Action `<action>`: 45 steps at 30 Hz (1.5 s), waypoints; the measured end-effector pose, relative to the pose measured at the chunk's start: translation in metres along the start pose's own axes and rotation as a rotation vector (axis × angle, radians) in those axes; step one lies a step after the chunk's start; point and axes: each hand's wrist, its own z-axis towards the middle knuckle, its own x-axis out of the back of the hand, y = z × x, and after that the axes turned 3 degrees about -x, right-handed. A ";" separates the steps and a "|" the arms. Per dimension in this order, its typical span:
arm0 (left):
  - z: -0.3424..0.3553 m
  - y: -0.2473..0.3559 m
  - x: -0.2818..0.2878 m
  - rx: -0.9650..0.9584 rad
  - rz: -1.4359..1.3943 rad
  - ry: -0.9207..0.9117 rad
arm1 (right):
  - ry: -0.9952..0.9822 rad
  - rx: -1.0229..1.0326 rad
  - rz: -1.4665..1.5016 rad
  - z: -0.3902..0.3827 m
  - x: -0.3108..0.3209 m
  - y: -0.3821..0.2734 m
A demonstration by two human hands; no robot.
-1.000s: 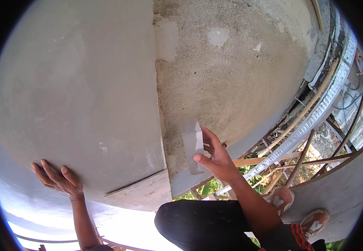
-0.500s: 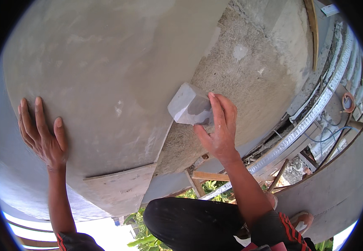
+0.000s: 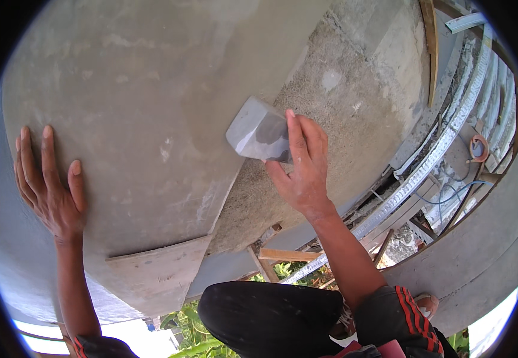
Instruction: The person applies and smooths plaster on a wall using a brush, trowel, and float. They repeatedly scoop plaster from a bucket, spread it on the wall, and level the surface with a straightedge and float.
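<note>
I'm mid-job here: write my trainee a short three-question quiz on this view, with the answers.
1. True or false: the left hand is gripping a tool.
2. Multiple choice: what colour are the stripes on the right sleeve? a) blue b) red c) green
3. Fill in the blank: the grey angular piece is held in the ____ hand.

Key:
1. False: it holds nothing and lies against the smooth grey surface.
2. b
3. right: the right hand holds it between thumb and fingers.
</note>
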 end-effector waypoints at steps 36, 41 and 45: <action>-0.002 0.002 0.004 -0.051 0.033 -0.041 | 0.074 -0.018 0.027 0.012 0.023 -0.005; -0.003 0.002 0.001 -0.042 0.032 -0.019 | 0.120 0.119 0.002 0.078 0.029 0.018; 0.014 0.006 -0.001 -0.058 0.030 -0.010 | -0.218 0.273 -0.054 -0.058 -0.024 -0.031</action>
